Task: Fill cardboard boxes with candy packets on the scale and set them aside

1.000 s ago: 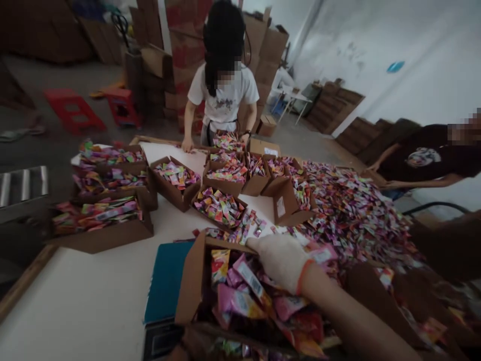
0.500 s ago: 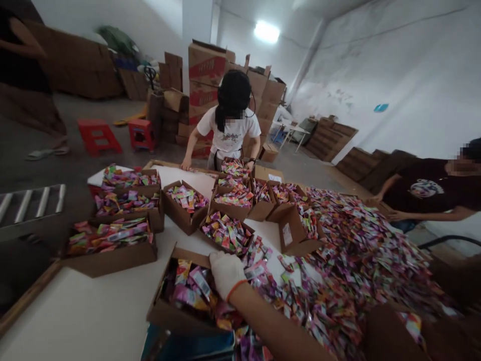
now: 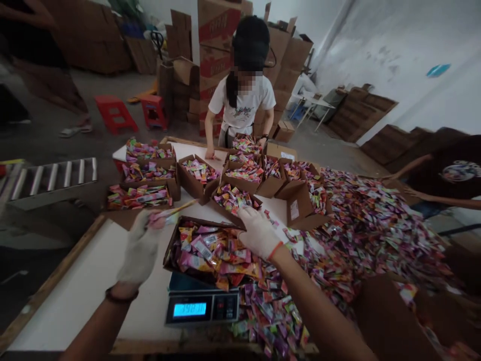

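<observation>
An open cardboard box (image 3: 173, 241) full of bright snack packets rests on a digital scale (image 3: 203, 305) near the table's front edge. My right hand (image 3: 259, 232), in a white glove, grips the box's far right corner. My left hand (image 3: 142, 250), also gloved and blurred by motion, is raised left of the box and pinches a long pink packet (image 3: 165, 215). A big heap of loose packets (image 3: 361, 235) spreads over the right side of the white table (image 3: 97, 281).
Several filled boxes (image 3: 140, 196) stand in rows across the middle and left of the table. A person in a white shirt (image 3: 244, 100) works at the far end, and another person's arm (image 3: 432, 198) reaches in from the right. A roller conveyor (image 3: 52, 178) lies left; red stools and stacked cartons stand behind.
The box now sits on the scale with the display showing. My left hand has come into view holding a packet. My right hand has stayed on the box's far corner.
</observation>
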The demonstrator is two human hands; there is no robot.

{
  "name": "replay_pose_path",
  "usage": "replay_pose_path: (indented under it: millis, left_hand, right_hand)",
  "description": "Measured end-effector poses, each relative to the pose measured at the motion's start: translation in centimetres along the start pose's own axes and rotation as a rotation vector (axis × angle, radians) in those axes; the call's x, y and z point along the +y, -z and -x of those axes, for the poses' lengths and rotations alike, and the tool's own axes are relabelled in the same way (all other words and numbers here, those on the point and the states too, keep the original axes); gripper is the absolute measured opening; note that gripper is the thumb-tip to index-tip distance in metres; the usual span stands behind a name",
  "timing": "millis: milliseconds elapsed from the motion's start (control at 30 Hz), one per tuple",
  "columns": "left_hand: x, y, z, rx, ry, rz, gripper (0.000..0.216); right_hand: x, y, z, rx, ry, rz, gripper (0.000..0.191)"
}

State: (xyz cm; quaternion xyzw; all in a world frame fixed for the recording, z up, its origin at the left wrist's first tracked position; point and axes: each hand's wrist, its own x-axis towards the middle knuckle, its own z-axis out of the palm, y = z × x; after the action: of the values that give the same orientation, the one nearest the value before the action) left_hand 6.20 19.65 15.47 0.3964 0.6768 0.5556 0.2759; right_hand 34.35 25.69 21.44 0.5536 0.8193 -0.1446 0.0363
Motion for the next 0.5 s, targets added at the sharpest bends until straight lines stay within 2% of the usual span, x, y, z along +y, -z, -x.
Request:
replay_pose_path:
  millis: [100, 167, 267, 333, 500]
  left_hand:
    - [1.6, -2.6, 0.3, -0.207, 0.075, -0.127, 0.03]
    - [1.8, -3.4, 1.4, -0.259, 0.164, -0.2, 0.026]
    - [1.4, -3.2, 2.6, -0.173, 0.23, -0.253, 0.019]
    - [1.1, -2.6, 2.3, -0.073, 0.266, -0.29, 0.016]
    - [0.5, -0.8, 0.1, 0.014, 0.303, -0.17, 0.016]
  right_hand:
    - [0.5, -2.7, 2.0, 0.067, 0.036, 0.0, 0.073]
    - [0.9, -5.0, 1.7, 0.057, 0.12, -0.007, 0.08]
    - [0.7, -7.2, -0.2, 0.044, 0.247, 0.035, 0.083]
    - [-0.4, -8.0, -1.5, 0.048, 0.323, 0.065, 0.082]
    - [-3.1, -8.5, -2.5, 0.085, 0.331, 0.005, 0.075]
